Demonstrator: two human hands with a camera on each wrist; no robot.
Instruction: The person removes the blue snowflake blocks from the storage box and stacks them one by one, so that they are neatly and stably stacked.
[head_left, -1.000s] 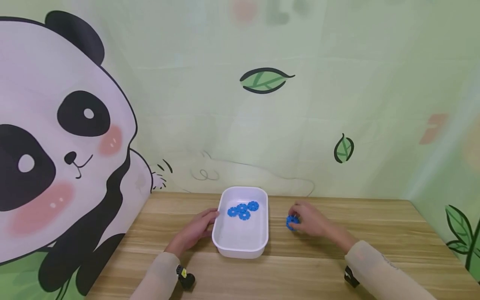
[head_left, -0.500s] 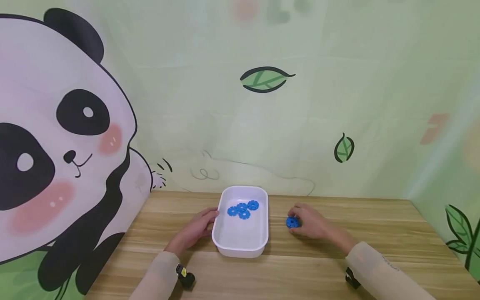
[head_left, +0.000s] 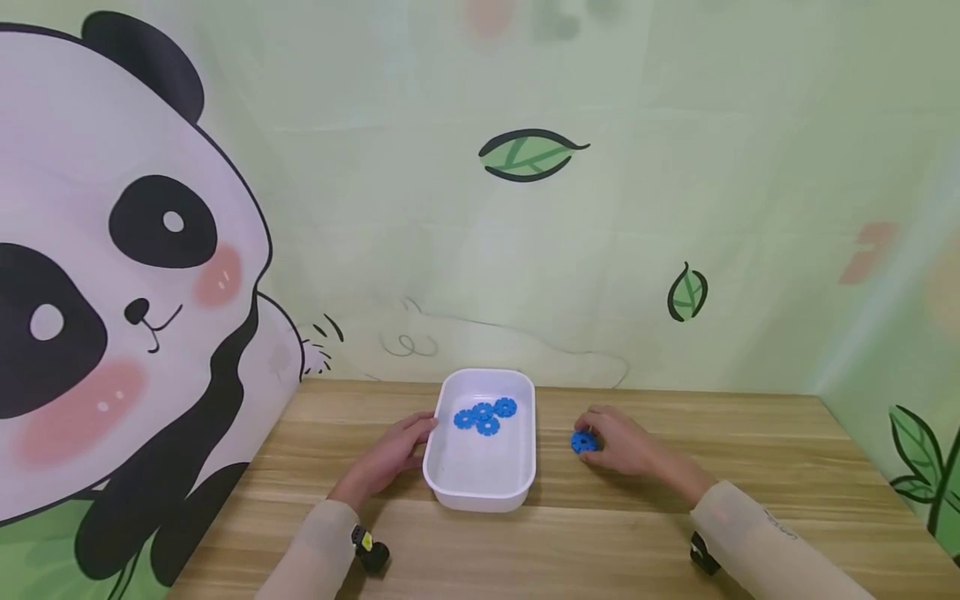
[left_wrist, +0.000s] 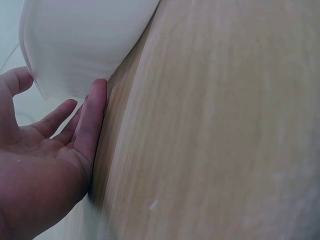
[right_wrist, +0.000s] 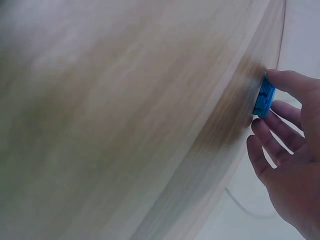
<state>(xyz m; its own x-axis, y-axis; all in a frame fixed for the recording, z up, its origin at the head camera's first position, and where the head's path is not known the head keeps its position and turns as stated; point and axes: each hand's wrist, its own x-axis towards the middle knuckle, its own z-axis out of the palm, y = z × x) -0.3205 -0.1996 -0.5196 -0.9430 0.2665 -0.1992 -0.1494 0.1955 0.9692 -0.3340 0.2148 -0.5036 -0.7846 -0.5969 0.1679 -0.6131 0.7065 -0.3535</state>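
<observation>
A white plastic tub point(head_left: 480, 483) stands on the wooden table in the head view, with several blue notched discs point(head_left: 487, 426) lying flat inside, some overlapping. My left hand point(head_left: 392, 454) is at the tub's left side, its fingers fairly straight; in the left wrist view a fingertip point(left_wrist: 100, 87) touches the tub wall low near the table. Right of the tub, my right hand point(head_left: 618, 442) pinches a short stack of blue discs point(head_left: 582, 442) between thumb and fingers. From the right wrist view, the stack point(right_wrist: 264, 97) shows edge-on, at or just above the table; its exact number is hidden.
The wooden table point(head_left: 480, 558) meets a pale green wall cloth point(head_left: 570, 275) printed with a panda and leaves. Small black cameras point(head_left: 371, 553) sit at both wrists.
The blue stack in my right hand has turned slightly between the fingers. My left hand and the tub stay in place; the whole head view has shifted a little.
</observation>
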